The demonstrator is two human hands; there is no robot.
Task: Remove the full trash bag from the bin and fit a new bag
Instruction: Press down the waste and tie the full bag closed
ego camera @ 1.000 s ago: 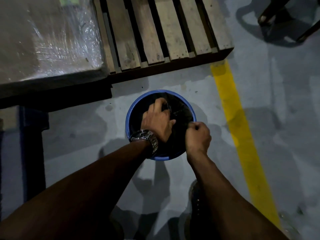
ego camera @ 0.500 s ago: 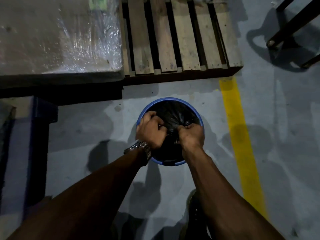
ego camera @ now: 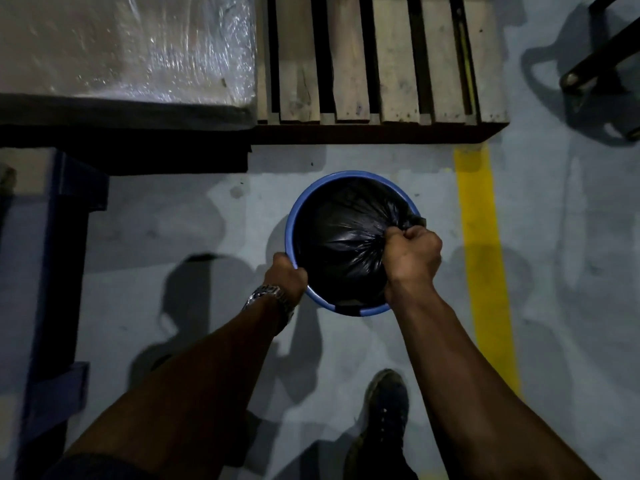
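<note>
A round blue bin (ego camera: pixel 349 175) stands on the grey floor below me, filled by a black trash bag (ego camera: pixel 341 237). The bag's mouth is gathered into a bunch at the right side of the bin. My right hand (ego camera: pixel 412 256) grips that gathered neck in a fist. My left hand (ego camera: pixel 287 277), with a metal watch on the wrist, holds the bin's near-left rim, fingers curled over the edge.
A wooden pallet (ego camera: pixel 381 64) lies just beyond the bin, with a plastic-wrapped load (ego camera: pixel 128 46) on its left. A yellow floor line (ego camera: pixel 483 254) runs along the right. A blue frame (ego camera: pixel 65 237) stands at left. My shoe (ego camera: pixel 384 417) is near the bin; dark metal legs (ego camera: pixel 606 60) at top right.
Both hands were bunching the bag at the bin's middle. Now my right hand alone holds the gathered neck, shifted right, and my left hand has moved out to the bin's rim.
</note>
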